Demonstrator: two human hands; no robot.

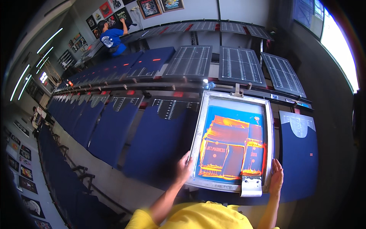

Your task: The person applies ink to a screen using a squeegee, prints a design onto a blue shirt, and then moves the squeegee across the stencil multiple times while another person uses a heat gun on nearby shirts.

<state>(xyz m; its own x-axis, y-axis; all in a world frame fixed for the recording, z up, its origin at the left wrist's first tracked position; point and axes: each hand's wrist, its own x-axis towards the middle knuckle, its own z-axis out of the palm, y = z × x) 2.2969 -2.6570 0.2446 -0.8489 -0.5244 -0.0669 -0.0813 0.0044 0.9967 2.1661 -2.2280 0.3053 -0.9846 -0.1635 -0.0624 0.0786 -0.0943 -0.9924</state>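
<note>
Screen frame (269, 129) with orange ink (225, 121) — clasped by left hand (184, 168), right hand (276, 178) held unclosed alongside — navy fabric (299, 164) could be smudged by tilting.

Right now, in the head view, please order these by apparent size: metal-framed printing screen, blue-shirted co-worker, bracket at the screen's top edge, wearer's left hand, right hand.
1. Metal-framed printing screen
2. Blue-shirted co-worker
3. Left hand and right hand: they look alike, so unranked
4. Top-edge bracket
</note>
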